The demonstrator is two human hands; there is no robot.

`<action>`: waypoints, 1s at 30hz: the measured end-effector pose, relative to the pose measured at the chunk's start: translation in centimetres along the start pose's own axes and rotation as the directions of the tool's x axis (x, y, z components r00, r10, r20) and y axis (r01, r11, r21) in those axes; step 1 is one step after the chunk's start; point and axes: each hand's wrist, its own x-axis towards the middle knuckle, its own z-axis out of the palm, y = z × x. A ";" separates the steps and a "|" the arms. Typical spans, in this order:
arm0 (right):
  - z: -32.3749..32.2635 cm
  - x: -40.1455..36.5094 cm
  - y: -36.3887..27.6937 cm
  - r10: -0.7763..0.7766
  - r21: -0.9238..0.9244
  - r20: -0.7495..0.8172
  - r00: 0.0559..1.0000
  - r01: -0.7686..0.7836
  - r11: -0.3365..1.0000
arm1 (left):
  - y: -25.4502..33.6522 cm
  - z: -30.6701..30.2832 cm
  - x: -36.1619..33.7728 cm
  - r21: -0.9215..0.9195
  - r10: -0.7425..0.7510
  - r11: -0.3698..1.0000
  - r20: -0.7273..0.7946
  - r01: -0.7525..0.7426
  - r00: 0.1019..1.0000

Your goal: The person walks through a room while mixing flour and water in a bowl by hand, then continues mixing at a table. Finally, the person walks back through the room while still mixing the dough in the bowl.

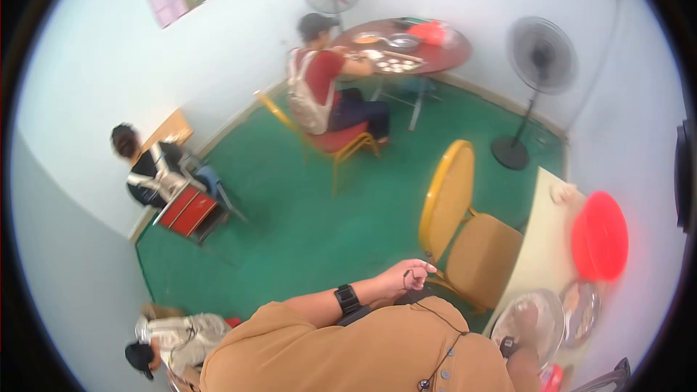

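My left hand point(410, 276), with a black watch on its wrist, is held out in front of my tan shirt, near the yellow-framed chair point(475, 254). Its fingers are bent together; what they hold, if anything, cannot be made out. A thin black cord point(439, 318) passes across this hand and runs down over the shirt buttons. On the right, my right hand point(528, 313) reaches over a large clear bowl point(548, 301) with pale contents, on the cream table point(536, 247). Its fingers are blurred there.
A red basin point(600, 236) and a second clear dish point(581, 312) stand on the table. Ahead, a person sits at a round table point(446, 62) with a tray of pale pieces. Two more people are at the left. A standing fan point(541, 58) is near the wall.
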 end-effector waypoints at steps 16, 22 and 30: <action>-12.3 -13.9 -4.7 0.016 -0.344 0.358 0.934 0.116 0.932 | 0.0 2.7 4.3 0.252 -0.199 0.955 0.149 0.157 0.969; -7.9 -14.3 -2.8 0.017 -0.424 0.528 0.849 0.246 0.872 | 0.2 3.9 4.4 0.245 -0.304 0.927 0.051 0.283 0.951; -8.2 -9.6 -4.8 0.053 -0.414 0.420 0.906 0.139 0.899 | 0.5 3.5 3.0 0.233 -0.263 0.933 -0.086 0.276 0.961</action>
